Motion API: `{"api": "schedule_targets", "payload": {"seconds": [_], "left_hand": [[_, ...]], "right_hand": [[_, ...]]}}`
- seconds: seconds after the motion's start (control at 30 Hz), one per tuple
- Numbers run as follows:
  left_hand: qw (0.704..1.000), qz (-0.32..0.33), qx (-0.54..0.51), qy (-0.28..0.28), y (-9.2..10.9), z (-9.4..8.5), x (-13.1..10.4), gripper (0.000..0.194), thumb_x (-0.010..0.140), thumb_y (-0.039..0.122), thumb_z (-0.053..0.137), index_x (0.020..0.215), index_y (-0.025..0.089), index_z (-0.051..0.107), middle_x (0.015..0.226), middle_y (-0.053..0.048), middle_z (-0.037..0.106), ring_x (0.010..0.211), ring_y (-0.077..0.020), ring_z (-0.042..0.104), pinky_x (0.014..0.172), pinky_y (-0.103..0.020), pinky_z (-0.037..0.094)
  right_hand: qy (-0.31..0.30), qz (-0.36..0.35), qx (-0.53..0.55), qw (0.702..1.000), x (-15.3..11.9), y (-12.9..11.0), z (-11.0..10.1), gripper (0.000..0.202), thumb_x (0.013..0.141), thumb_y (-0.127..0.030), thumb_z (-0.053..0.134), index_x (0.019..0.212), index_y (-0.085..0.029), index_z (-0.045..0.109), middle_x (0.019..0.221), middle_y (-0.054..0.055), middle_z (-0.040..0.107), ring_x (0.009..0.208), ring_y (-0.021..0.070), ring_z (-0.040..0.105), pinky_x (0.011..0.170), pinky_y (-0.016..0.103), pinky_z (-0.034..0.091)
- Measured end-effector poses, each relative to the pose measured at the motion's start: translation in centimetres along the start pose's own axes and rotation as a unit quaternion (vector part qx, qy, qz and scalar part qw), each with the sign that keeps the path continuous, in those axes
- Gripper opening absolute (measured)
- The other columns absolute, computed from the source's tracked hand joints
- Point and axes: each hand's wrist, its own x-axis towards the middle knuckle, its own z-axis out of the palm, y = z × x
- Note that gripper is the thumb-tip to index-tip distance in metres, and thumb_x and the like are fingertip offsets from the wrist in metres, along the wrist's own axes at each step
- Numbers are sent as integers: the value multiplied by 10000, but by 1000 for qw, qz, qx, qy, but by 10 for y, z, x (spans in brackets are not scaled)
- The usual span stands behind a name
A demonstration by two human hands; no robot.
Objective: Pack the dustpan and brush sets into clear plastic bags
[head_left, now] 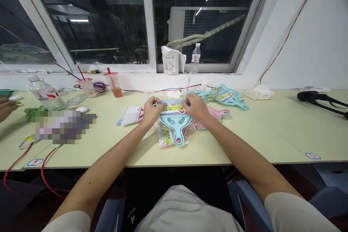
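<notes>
A light-blue dustpan set with a yellow-green label and a brush lying across it is held up in front of me, its handle pointing towards me. My left hand is closed on its upper left corner. At the upper right corner, my right hand pinches the same set. Beneath it, partly covered, lies a pink set in a clear bag. A brush with white and blue bristles lies beside my left hand. A pink dustpan shows behind my right wrist.
More light-blue dustpan sets lie behind, near a tissue pack. To the left are two cups, a large bottle and another person's hand. A black strap-like object lies far right. Red cables hang over the table's front edge.
</notes>
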Motion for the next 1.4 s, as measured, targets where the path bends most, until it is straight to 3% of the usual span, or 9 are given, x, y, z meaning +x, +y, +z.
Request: {"api": "schedule_targets", "payload": {"seconds": [0.13, 0.23, 0.33, 0.5, 0.63, 0.7, 0.9, 1.2, 1.4], "left_hand": [[999, 16, 3, 31, -2, 0, 1, 281, 684, 276, 821, 802, 208, 575, 723, 43, 457, 659, -126, 436, 595, -246, 375], [999, 17, 0, 41, -4, -1, 2, 268, 683, 253, 824, 791, 206, 584, 734, 36, 473, 681, -133, 453, 614, -249, 396], [999, 12, -8, 45, -6, -1, 2, 264, 690, 249, 825, 788, 207, 583, 735, 34, 473, 697, -139, 465, 628, -252, 408], [999, -9, -42, 34, -7, 0, 2, 246, 727, 271, 806, 780, 213, 572, 728, 31, 478, 683, -140, 485, 616, -254, 419], [994, -53, -96, 14, -1, 1, 1, 222, 759, 292, 778, 816, 218, 577, 739, 20, 533, 646, -136, 521, 567, -244, 410], [987, -88, -131, 3, 3, 1, 0, 206, 782, 300, 749, 885, 225, 587, 758, 17, 567, 606, -127, 533, 534, -235, 398], [954, -199, -223, 6, 5, -2, 4, 370, 758, 236, 756, 1014, 248, 489, 796, 19, 640, 539, -123, 574, 490, -227, 397], [898, -279, -329, -86, 3, -11, 11, 111, 777, 192, 689, 836, 166, 598, 637, 17, 527, 501, -110, 526, 453, -229, 413], [908, -253, -317, -106, 1, -12, 10, 162, 802, 184, 735, 851, 181, 581, 720, 6, 614, 555, -113, 574, 532, -237, 500]], "right_hand": [[39, 96, 57, 993, 0, 8, 1, 361, 904, -296, 600, 689, -253, 313, 668, -12, 433, 658, 181, 412, 651, 325, 317], [-4, 177, 150, 973, -2, 14, 4, 460, 943, -418, 577, 622, -244, 296, 565, -38, 349, 575, 151, 357, 596, 316, 278], [-47, 239, 241, 939, -3, 18, 9, 527, 968, -532, 526, 565, -237, 357, 505, -33, 381, 530, 147, 409, 574, 309, 306], [-58, 316, 389, 864, -2, 15, 15, 407, 925, -576, 632, 739, -214, 642, 649, 7, 656, 686, 208, 651, 667, 301, 495], [-51, 375, 534, 756, 1, 11, 17, 266, 942, -458, 657, 907, -198, 701, 732, 37, 733, 711, 233, 713, 654, 327, 571], [-33, 392, 564, 726, 2, 11, 17, 227, 942, -419, 663, 924, -196, 700, 718, 35, 734, 672, 228, 717, 619, 323, 579], [-10, 396, 559, 728, -1, 17, 17, 239, 926, -440, 698, 910, -202, 695, 717, 23, 737, 610, 198, 703, 569, 295, 576], [-6, 407, 548, 731, -2, 24, 22, 273, 935, -491, 677, 948, -219, 694, 692, 0, 716, 576, 182, 681, 590, 303, 583], [1, 412, 552, 725, -3, 27, 24, 309, 901, -516, 713, 961, -214, 692, 773, 18, 759, 658, 211, 734, 617, 316, 604]]}}
